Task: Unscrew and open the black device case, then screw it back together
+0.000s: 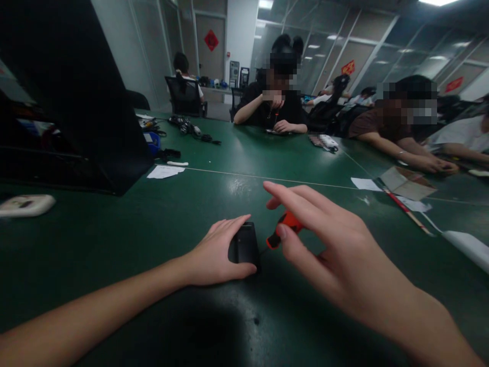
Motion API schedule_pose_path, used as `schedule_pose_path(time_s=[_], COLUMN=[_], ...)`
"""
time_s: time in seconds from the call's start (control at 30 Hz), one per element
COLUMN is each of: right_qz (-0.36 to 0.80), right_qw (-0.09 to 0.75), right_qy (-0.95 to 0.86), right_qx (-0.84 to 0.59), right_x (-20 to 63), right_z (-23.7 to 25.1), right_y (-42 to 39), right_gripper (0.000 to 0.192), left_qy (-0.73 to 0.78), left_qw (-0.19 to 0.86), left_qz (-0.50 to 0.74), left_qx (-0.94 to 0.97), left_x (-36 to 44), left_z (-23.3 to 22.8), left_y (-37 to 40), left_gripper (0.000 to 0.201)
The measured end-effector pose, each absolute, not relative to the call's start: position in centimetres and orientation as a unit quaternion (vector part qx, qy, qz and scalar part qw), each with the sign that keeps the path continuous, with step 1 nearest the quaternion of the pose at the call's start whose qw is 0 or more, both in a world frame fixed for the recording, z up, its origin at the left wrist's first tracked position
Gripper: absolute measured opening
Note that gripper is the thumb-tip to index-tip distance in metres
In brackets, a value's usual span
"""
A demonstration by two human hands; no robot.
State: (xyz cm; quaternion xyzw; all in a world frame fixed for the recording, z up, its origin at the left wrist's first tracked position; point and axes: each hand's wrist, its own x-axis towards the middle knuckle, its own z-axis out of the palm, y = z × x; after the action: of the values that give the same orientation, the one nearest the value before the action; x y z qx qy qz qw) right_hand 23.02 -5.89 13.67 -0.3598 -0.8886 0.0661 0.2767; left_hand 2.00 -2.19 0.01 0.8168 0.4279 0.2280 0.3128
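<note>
A small black rectangular device (247,247) lies on the green table, its exact kind unclear. My left hand (219,252) grips it from the left, thumb along the near edge and fingers along the far one. In my right hand (332,244) is a screwdriver (289,224) with a red and black handle, held between thumb and fingers while the forefinger reaches out above it. Its thin shaft points down and left at the device's right side. Whether the tip touches the device I cannot tell.
At left stands a large black case or panel (76,102), with a white object (28,205) before it. Cables (187,126) and a paper sheet (166,172) lie farther back. To the right are an open carton (408,182) and a red stick (405,206). Co-workers sit across the table.
</note>
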Motion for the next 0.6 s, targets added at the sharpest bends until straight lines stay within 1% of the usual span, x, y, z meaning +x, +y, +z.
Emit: schedule_pose_path(time_s=[0.23,0.33,0.4,0.43,0.5,0.6], right_qz=[0.115,0.093,0.072,0.068,0.08,0.105], right_qw=[0.322,0.345,0.349,0.347,0.338,0.335], right_qy=[-0.882,-0.876,-0.875,-0.875,-0.872,-0.867], right_qx=[-0.326,-0.324,-0.327,-0.332,-0.345,-0.354], right_x=[23.1,23.0,23.1,23.3,23.4,23.4], right_z=[13.2,12.9,12.9,12.9,12.9,12.6], right_y=[-5.7,-5.5,-5.5,-5.5,-5.5,-5.5], right_gripper=[0.048,0.035,0.029,0.029,0.036,0.042], left_qy=[0.421,0.4,0.388,0.381,0.372,0.368], left_qw=[0.297,0.283,0.279,0.278,0.276,0.281], left_qz=[0.227,0.237,0.231,0.226,0.218,0.216], left_qx=[0.826,0.839,0.847,0.852,0.859,0.86], left_x=[1.9,1.8,1.7,1.7,1.6,1.6], left_z=[-0.3,-0.5,-0.6,-0.6,-0.6,-0.6], left_y=[-2.5,-2.6,-2.6,-2.5,-2.3,-2.2], left_gripper=[0.099,0.094,0.083,0.077,0.066,0.068])
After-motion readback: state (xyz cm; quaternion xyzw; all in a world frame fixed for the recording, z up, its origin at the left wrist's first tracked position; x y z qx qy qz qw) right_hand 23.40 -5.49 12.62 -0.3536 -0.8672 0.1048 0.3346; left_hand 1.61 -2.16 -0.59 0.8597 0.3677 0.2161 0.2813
